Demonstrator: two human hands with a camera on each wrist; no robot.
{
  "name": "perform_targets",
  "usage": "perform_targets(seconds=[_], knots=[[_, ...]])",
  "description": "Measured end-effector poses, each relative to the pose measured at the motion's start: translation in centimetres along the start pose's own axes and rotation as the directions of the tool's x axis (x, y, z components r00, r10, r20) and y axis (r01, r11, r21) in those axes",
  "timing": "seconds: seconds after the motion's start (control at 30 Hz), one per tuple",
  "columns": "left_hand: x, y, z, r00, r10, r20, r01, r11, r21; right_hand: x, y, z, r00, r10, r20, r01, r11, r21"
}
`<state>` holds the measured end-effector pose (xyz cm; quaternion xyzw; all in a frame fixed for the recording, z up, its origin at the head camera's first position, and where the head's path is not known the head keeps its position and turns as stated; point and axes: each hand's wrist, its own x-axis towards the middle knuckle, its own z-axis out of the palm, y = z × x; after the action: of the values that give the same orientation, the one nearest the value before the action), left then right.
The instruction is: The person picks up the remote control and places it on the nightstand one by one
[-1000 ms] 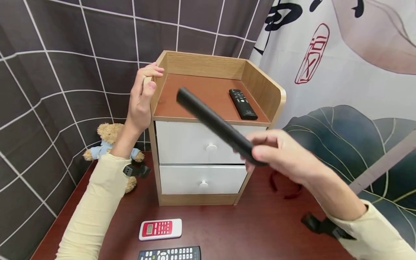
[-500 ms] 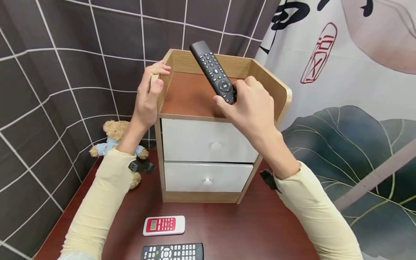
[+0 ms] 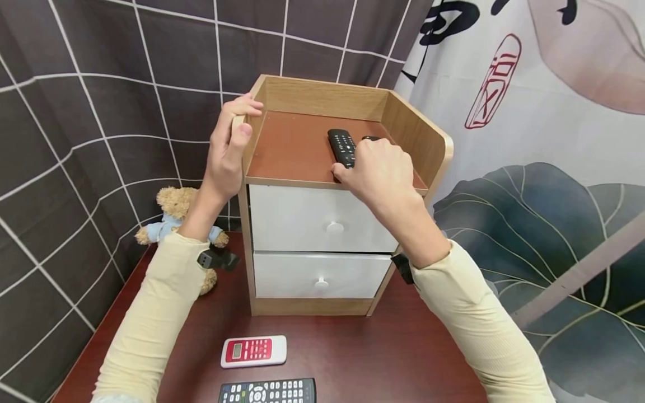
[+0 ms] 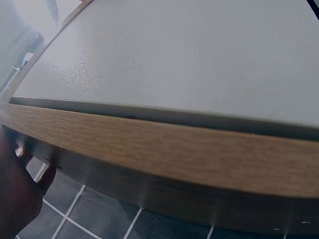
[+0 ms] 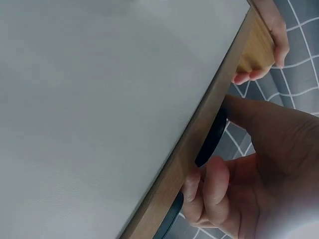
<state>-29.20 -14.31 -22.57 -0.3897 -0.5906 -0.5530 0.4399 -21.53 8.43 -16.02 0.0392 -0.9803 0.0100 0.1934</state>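
Observation:
A small wooden cabinet [image 3: 292,143] with a raised rim and two white drawers stands in the head view. My left hand [image 3: 227,148] grips its left side panel, fingers over the edge and thumb at the front. On the brown top, my right hand [image 3: 380,173] holds a black remote control [image 3: 341,144] between thumb and fingers, partly covering its lower end. Just right of it lies a second black remote control [image 3: 371,137], mostly hidden behind that hand. The right wrist view shows the held remote [image 5: 213,137] at the cabinet's front edge.
On the dark red table [image 3: 347,358] in front lie a white and red remote [image 3: 253,351] and a black many-buttoned remote [image 3: 267,390]. A teddy bear [image 3: 173,202] sits left of the cabinet, behind the left forearm. Grid-patterned cloth [image 3: 171,50] hangs behind.
My right hand has swung the remote control from in front of the cabinet up over its top and lowered it beside the second remote. The left hand keeps its place on the panel.

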Motion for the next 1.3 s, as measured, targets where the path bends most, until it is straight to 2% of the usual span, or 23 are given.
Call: perform_targets(seconds=[0.13, 0.27, 0.33, 0.4, 0.47, 0.53, 0.67, 0.8, 0.93, 1.0, 1.2, 1.3], knots=[[0.0, -0.1, -0.1, 1.000, -0.008, -0.014, 0.007, 1.000, -0.006, -0.4, 0.1, -0.1, 1.000, 0.006, 0.012, -0.006, 0.999, 0.038], [0.0, -0.2, -0.1, 1.000, -0.015, -0.005, 0.015, 1.000, -0.008, -1.6, 0.7, -0.5, 1.000, -0.002, 0.016, 0.000, 0.995, 0.105], [0.0, -0.2, -0.1, 1.000, -0.015, 0.000, 0.015, 1.000, -0.004, -2.4, 1.0, -0.4, 0.999, -0.035, -0.026, 0.039, 0.990, 0.134], [0.1, -0.2, 0.0, 1.000, -0.010, 0.003, 0.010, 1.000, -0.004, -3.1, 1.2, 0.1, 0.991, -0.085, -0.106, 0.101, 0.983, 0.153], [0.3, -0.3, 0.1, 1.000, -0.006, 0.010, 0.006, 1.000, -0.006, -3.9, 1.4, 0.9, 0.968, -0.145, -0.206, 0.181, 0.968, 0.171], [0.4, -0.3, 0.2, 1.000, 0.000, 0.020, 0.001, 1.000, -0.013, -4.8, 1.8, 2.0, 0.931, -0.215, -0.295, 0.274, 0.946, 0.174], [0.4, -0.4, 0.2, 1.000, 0.001, 0.030, 0.000, 1.000, -0.014, -6.6, 2.2, 4.8, 0.850, -0.368, -0.376, 0.462, 0.864, 0.200], [0.2, -0.3, 0.0, 0.999, -0.017, 0.027, 0.017, 1.000, 0.006, -8.2, 2.4, 8.2, 0.799, -0.508, -0.320, 0.587, 0.775, 0.235], [0.2, -0.2, -0.1, 0.999, -0.033, 0.022, 0.033, 0.999, 0.011, -9.4, 2.9, 12.3, 0.754, -0.607, -0.251, 0.656, 0.709, 0.257], [0.1, -0.2, -0.1, 0.999, -0.037, 0.018, 0.037, 0.999, 0.009, -9.9, 3.2, 14.4, 0.738, -0.628, -0.248, 0.675, 0.687, 0.269], [0.2, -0.2, 0.1, 0.999, -0.040, 0.017, 0.040, 0.999, 0.007, -12.4, 4.0, 19.7, 0.718, -0.646, -0.258, 0.694, 0.640, 0.331], [0.1, -0.2, 0.1, 0.999, -0.052, 0.007, 0.052, 0.999, 0.008, -13.9, 4.1, 22.1, 0.682, -0.687, -0.251, 0.728, 0.609, 0.313]])
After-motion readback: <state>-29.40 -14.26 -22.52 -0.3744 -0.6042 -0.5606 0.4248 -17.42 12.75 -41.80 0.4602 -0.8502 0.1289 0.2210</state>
